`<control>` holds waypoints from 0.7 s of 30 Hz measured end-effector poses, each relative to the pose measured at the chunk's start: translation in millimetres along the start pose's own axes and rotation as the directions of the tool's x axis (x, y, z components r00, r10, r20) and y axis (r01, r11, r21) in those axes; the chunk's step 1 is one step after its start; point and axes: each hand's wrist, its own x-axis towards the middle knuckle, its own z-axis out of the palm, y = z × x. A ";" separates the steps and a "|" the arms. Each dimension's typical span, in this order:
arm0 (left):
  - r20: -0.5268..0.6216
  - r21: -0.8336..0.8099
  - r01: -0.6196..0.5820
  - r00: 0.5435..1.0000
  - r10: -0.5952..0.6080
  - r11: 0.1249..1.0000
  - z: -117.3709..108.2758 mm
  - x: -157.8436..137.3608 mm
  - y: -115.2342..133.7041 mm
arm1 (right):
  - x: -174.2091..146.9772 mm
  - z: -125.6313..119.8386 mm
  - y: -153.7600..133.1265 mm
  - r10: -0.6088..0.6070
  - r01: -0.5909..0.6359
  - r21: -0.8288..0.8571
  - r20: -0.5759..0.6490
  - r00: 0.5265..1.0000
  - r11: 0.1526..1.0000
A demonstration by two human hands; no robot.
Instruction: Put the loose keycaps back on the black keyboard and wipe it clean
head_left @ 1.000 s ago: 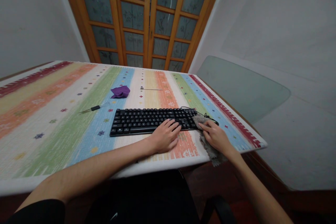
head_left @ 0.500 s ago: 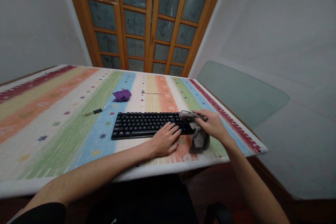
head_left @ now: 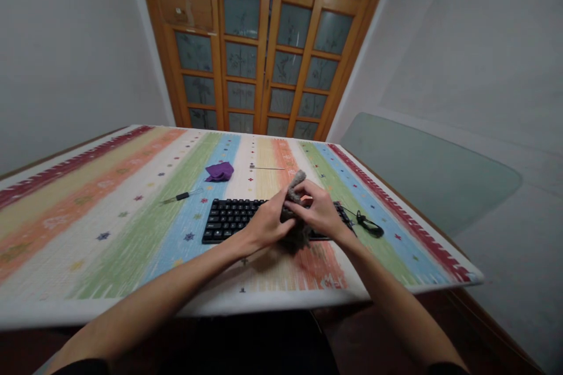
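A grey fluffy cloth is bunched between my two hands, above the right half of a black keyboard. My left hand is closed on the cloth's left side. From the right, my right hand pinches the same cloth, its fingertips close to the left ones. One end of the cloth sticks up past the fingers. Both hands and the cloth hide much of the keyboard's right part. The keyboard's black cable lies coiled off its right end.
Beyond the keyboard lie a crumpled purple cloth and a thin metal rod. To the left is a small brush-like tool with a black grip. A striped tablecloth covers the table; wooden glazed doors stand behind.
My left hand has come off the keyboard and taken hold of the grey cloth. My right hand has brought the cloth leftward from the keyboard's right end, uncovering the coiled cable. The view has shifted.
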 end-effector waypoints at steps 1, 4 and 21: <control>-0.014 0.028 0.010 1.000 -0.009 1.000 -7.2 1.0 -4.6 | 1.6 4.9 0.5 -0.008 0.007 0.025 0.017 1.000 1.000; -0.059 0.184 0.075 0.996 -0.066 0.980 -33.6 4.3 -21.1 | 5.1 11.0 3.5 -0.040 0.034 0.082 0.066 0.997 0.996; -0.419 0.539 0.481 0.865 -0.275 0.691 -134.1 86.8 -121.6 | -9.5 -12.2 47.7 -0.003 0.004 -0.048 0.031 1.000 0.999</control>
